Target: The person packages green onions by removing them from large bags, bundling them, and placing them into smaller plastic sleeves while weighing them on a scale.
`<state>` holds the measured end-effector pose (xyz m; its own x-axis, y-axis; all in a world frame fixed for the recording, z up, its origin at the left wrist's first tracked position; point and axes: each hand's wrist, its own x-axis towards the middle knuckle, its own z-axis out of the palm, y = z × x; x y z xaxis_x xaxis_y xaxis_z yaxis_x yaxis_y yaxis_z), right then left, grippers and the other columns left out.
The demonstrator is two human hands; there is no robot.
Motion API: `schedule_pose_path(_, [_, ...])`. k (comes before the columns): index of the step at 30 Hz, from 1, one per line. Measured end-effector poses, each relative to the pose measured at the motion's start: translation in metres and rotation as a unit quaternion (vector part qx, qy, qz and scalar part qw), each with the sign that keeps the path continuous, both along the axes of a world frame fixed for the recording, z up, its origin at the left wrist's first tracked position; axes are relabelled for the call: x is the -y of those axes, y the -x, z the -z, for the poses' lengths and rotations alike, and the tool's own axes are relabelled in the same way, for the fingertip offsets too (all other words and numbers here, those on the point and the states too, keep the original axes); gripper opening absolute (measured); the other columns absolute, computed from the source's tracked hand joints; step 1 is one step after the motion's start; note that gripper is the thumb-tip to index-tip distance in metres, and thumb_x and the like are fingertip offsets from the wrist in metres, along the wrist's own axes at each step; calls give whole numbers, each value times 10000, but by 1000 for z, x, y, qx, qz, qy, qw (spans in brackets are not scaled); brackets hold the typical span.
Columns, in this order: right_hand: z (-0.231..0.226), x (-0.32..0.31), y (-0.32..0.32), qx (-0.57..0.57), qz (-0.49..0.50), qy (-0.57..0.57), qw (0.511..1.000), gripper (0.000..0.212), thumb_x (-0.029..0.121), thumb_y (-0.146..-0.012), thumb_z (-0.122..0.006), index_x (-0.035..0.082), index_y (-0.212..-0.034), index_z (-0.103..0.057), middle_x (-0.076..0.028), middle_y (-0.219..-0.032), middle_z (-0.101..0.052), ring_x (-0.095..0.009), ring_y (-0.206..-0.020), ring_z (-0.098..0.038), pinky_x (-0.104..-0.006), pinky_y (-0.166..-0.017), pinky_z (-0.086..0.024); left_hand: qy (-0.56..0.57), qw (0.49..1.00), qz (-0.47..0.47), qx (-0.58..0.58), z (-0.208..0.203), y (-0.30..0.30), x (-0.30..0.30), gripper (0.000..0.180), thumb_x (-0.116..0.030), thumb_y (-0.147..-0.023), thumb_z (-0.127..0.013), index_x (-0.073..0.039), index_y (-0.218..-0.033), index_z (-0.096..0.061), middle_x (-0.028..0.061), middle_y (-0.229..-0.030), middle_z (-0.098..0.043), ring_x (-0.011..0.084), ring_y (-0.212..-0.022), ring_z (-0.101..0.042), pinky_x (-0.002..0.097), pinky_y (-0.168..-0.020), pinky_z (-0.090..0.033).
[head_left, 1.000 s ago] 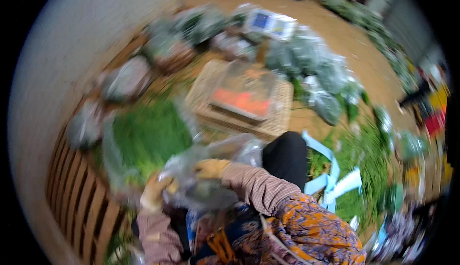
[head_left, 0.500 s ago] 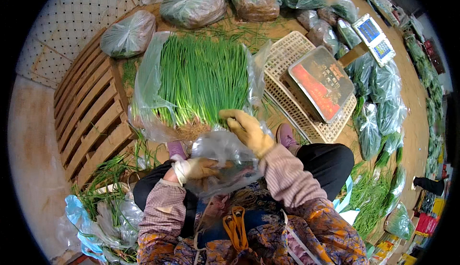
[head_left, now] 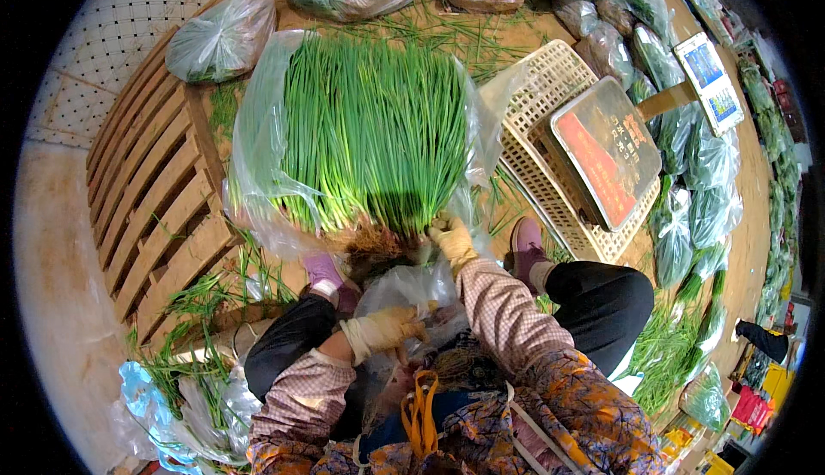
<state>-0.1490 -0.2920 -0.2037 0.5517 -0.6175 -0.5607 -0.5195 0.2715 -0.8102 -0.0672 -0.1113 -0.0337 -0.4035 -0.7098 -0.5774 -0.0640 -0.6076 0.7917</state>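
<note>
A broad bundle of scallions (head_left: 369,123) lies in front of me, green tops away from me and brown roots (head_left: 369,241) toward me. A clear plastic bag (head_left: 273,88) surrounds its sides, and its loose near end (head_left: 408,284) hangs down between my knees. My right hand (head_left: 453,239), in a tan glove, is closed at the right corner of the root end, apparently pinching the bag's edge; its fingertips are partly hidden. Over the loose plastic by my lap, my gloved left hand (head_left: 387,331) has its fingers apart, touching or close to the bag.
A scale (head_left: 607,153) rests on a cream plastic crate (head_left: 550,71) at the right, its display (head_left: 708,80) beyond. Filled bags (head_left: 222,35) line the far side and right. A wooden pallet (head_left: 159,183) lies at left. Loose greens (head_left: 666,350) and a blue bag (head_left: 146,398) lie beside me.
My right hand has dropped from above the roots to the bundle's lower right corner. The left hand has shifted slightly right and its fingers have spread. The near plastic has sunk lower, uncovering more roots.
</note>
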Motion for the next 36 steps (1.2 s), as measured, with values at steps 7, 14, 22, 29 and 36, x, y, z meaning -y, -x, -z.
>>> schedule_pose_path(7, [-52, -22, -78, -361, -83, 65, 927, 1217, 332, -566, -795, -98, -1295, 78, -237, -1215, -407, -307, -1080, -473, -325, -910, -409, 171, 974, 2, 146, 3, 4, 1, 361, -265, -870, -426, 18, -1093, -441, 249, -962, -533, 400, -883, -506, 429, -769, -405])
schedule_pose_path(14, [-33, -18, -53, -198, 29, 127, 972, 837, 221, -602, -729, -81, -1216, -248, -237, -1059, -538, -316, -957, -553, -365, -823, -434, 411, 881, 30, 232, 46, 10, -23, 384, -244, -877, -417, 26, -1150, -406, 224, -996, -543, 359, -890, -532, 382, -761, -446])
schedule_pose_path(22, [-94, 31, -31, 17, 20, -317, 948, 386, 141, -671, -663, -60, -970, -526, -155, -742, -609, -255, -681, -615, -340, -655, -522, -85, 988, -114, -53, -25, -13, 5, 598, -314, -889, -442, -145, -1378, -143, 99, -1042, -577, 199, -678, -619, 264, -478, -472])
schedule_pose_path(29, [-71, 65, 24, 344, 249, -419, 803, 275, 229, -766, -601, 37, -961, -570, -57, -798, -595, -188, -670, -569, -351, -669, -499, -9, 915, -352, -196, -2, -20, 26, 642, -293, -863, -482, -86, -1370, -147, 56, -1122, -561, 208, -638, -633, 211, -419, -452])
schedule_pose_path(36, [-123, 29, 21, 486, 90, -403, 770, 345, 179, -872, -421, -28, -1147, -447, -162, -1000, -566, -254, -803, -590, -381, -694, -520, 3, 814, -550, -186, 19, -24, 33, 392, -198, -832, -563, -43, -1166, -430, 87, -960, -593, 241, -780, -618, 315, -533, -505])
